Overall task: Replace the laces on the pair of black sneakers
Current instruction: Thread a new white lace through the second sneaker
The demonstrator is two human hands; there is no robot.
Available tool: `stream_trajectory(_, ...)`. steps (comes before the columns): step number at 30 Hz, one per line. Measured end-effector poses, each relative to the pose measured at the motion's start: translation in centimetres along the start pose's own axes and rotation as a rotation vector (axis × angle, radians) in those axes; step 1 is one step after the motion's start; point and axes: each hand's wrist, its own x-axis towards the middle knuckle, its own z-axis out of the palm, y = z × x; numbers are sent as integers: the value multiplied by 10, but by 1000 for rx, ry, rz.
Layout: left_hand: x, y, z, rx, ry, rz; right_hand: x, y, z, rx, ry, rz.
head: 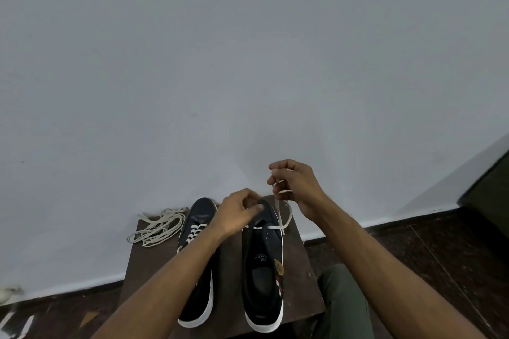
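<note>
While the lacing is only begun: the following is noted.
Right sneaker (263, 259): stood on the bench (298, 270), toe to the wall; one white lace (278, 217) is passed across its lowest eyelets only.
Right hand (296, 183): raised above the toe, its grip closed on both lace ends.
Left hand (241, 213): rested on the toe, fingers curled round the front edge to steady it.
Step in hand: judged to be evening the ends; they should be drawn up equal before crossing.
Left sneaker (197, 261): just beside, laced with white.
Loose laces (158, 228): heaped at the bench's far left corner.
</note>
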Motion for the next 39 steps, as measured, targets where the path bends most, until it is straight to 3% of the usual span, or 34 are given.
stream_trajectory(2,-5,22,3,-171,-47,85,-1,-13,7,61,-37,-18)
stream_trajectory(7,-13,41,4,-326,53,111,-3,-37,13,118,-54,-82)
stream_trajectory(11,-17,42,-2,-450,-75,126,-4,-37,9,131,-67,-62)
stream_trajectory(15,-18,40,-1,-389,-63,103,-6,-26,9,137,-53,-24)
stream_trajectory(21,-24,3,-9,-252,-29,-34,5,-8,-25,234,195,-15)
stream_trajectory(27,-27,-30,-36,-25,76,-106,17,37,-73,309,369,195)
stream_trajectory(30,-28,-36,-50,39,162,-158,18,56,-82,189,388,263)
stream_trajectory(33,-27,-31,-57,55,247,-185,18,70,-75,-1,256,310)
stream_trajectory(34,-25,-31,-56,54,238,-179,16,75,-69,-142,188,306)
stream_trajectory(37,-24,-26,-47,107,145,-139,13,80,-48,-949,48,96)
stream_trajectory(39,-23,-22,-38,142,106,-111,10,76,-31,-1106,-3,-108)
